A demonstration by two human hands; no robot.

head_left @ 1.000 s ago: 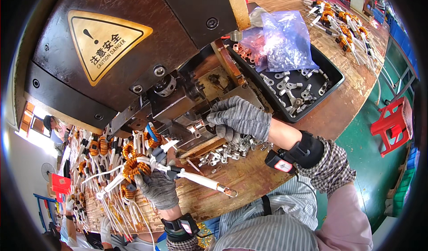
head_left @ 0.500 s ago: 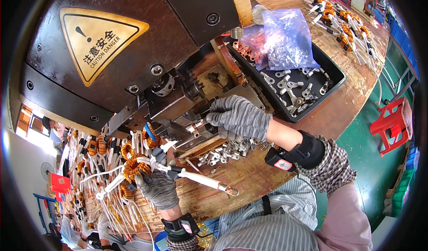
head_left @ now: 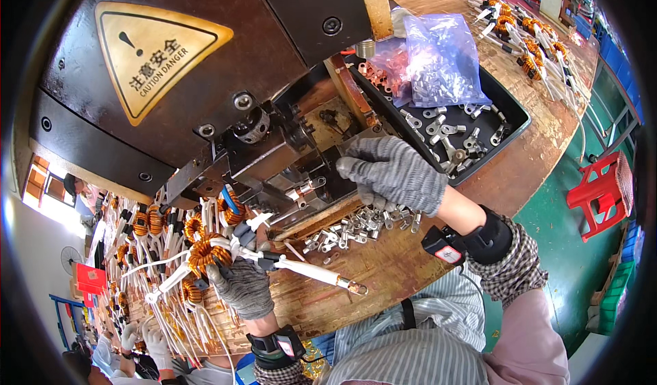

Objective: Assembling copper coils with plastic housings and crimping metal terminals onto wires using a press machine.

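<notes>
My left hand (head_left: 245, 288), in a grey striped glove, is closed around a copper-wound ring coil (head_left: 207, 253) with white leads. One lead, tipped with a metal ring terminal (head_left: 354, 288), points right over the table edge. Another lead runs up to the press's die (head_left: 277, 198), where a silver ring terminal (head_left: 306, 189) sits. Just right of that terminal, apart from it, hovers my gloved right hand (head_left: 397, 173). Its fingers are loosely bent with a gap between them, and nothing shows in them. Loose silver terminals (head_left: 363, 227) lie in a pile below the die.
The dark press body (head_left: 253, 56) with a yellow warning triangle looms above my hands. A black tray (head_left: 472, 166) holds terminals and a plastic bag (head_left: 445, 60). Many coils (head_left: 154, 224) cover the table's left; more (head_left: 530, 46) lie far right. Another person's gloved hands (head_left: 156, 347) are at lower left.
My right hand has let go of the silver ring terminal at the die and moved right. The terminal stays in the die. My left hand and the coil have hardly moved.
</notes>
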